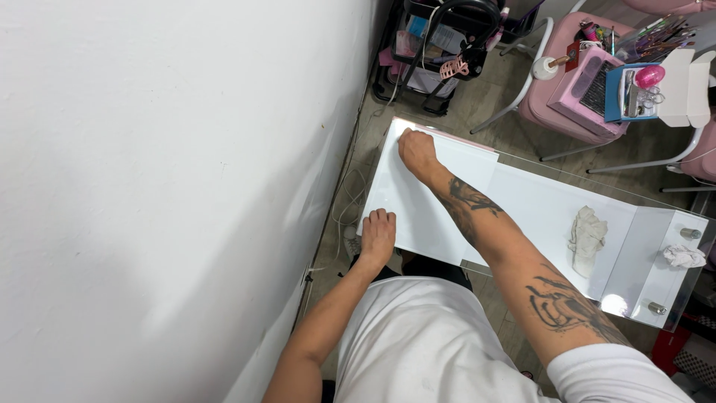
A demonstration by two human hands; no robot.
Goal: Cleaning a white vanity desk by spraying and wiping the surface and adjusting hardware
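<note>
Gripping the near edge of a white panel (418,209) at frame centre, left hand (378,235) has fingers curled over it. Right hand (418,151) presses the far corner, fingers bent; whether it holds anything, cannot tell. Crumpled white rag (587,236) lies on the glass table (634,239), right of centre.

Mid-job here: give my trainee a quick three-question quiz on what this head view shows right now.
1. True or false: both hands rest on the white panel.
2. Which hand reaches to the panel's far corner? A) left hand B) right hand
3. What lies crumpled on the glass table to the person's right?

Key:
1. True: left hand at the near edge, right hand at the far corner.
2. B
3. A white cloth; a smaller crumpled piece lies further right.
</note>
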